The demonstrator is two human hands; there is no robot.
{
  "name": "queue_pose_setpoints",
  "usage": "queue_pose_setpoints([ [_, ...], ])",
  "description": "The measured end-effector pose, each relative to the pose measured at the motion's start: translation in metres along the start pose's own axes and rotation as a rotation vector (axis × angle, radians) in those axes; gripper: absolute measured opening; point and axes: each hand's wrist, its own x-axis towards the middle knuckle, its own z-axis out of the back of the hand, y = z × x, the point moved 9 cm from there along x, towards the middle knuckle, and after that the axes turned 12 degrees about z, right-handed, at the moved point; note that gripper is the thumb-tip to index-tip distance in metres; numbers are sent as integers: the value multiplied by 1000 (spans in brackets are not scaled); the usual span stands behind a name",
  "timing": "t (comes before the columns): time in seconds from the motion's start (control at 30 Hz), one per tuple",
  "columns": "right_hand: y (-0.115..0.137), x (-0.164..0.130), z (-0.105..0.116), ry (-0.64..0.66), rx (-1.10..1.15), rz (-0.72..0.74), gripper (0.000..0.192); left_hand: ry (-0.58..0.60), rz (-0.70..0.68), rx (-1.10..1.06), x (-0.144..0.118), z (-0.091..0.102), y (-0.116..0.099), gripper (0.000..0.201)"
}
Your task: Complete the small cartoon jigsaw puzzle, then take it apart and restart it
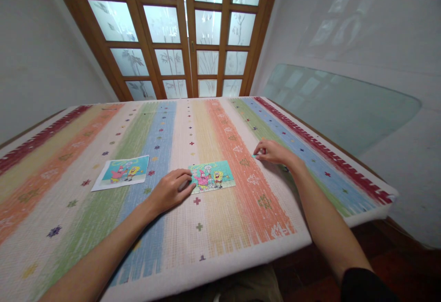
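A small cartoon jigsaw puzzle, nearly rectangular and teal with pink and yellow figures, lies flat on the striped cloth. At its left edge rests my left hand, fingers curled and fingertips and thumb pressed against the border. Out to the right, my right hand pinches a tiny teal puzzle piece between thumb and fingers, low over the cloth and apart from the puzzle. A paper picture of the same cartoon scene lies to the left of my left hand.
The striped, patterned cloth covers the whole table. Wooden doors with frosted panes stand beyond the far edge. A glass sheet leans on the right wall. The table's near edge runs below my forearms.
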Motion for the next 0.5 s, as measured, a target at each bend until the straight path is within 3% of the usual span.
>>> queue_pose_setpoints([
  [0.2,0,-1,0,-31,164,-48,10,-16,-58,-5,1,3,-6,12],
  [0.4,64,19,-10,-89,409,151,18,-9,-65,42,0,1,-6,15],
  [0.5,102,29,-26,-92,483,242,18,-3,-68,56,0,1,-6,15],
])
